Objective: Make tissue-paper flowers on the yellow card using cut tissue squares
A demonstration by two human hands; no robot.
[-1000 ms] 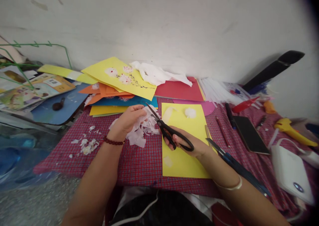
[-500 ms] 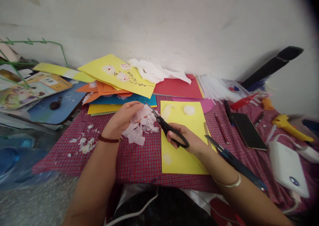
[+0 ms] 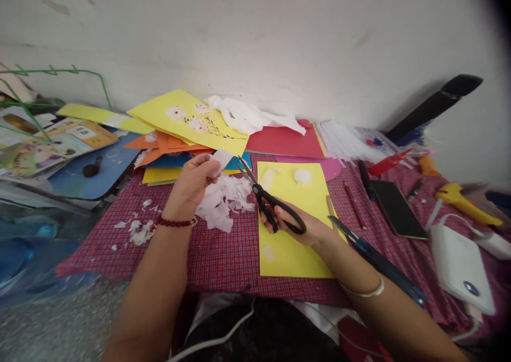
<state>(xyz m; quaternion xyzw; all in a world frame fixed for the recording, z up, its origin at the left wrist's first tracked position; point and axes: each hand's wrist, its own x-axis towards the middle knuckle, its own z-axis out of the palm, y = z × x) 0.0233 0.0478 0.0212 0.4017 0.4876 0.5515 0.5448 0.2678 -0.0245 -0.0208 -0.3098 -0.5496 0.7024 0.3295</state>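
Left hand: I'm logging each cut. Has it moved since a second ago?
Yes. The left hand has drawn leftward, away from the yellow sheet, lifting a white paper piece off the scrap pile.

Both forearms reach forward, the left hand (image 3: pixel 194 183) raised with fingertips pinched, the right hand (image 3: pixel 307 228) lower, fingers curled.

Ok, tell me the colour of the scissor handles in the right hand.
Black. The head view shows the scissors in the right hand.

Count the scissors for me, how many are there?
2. Black scissors in the right hand, over the yellow sheet; blue-handled scissors lying on the checked cloth to their right. More may hide under the papers.
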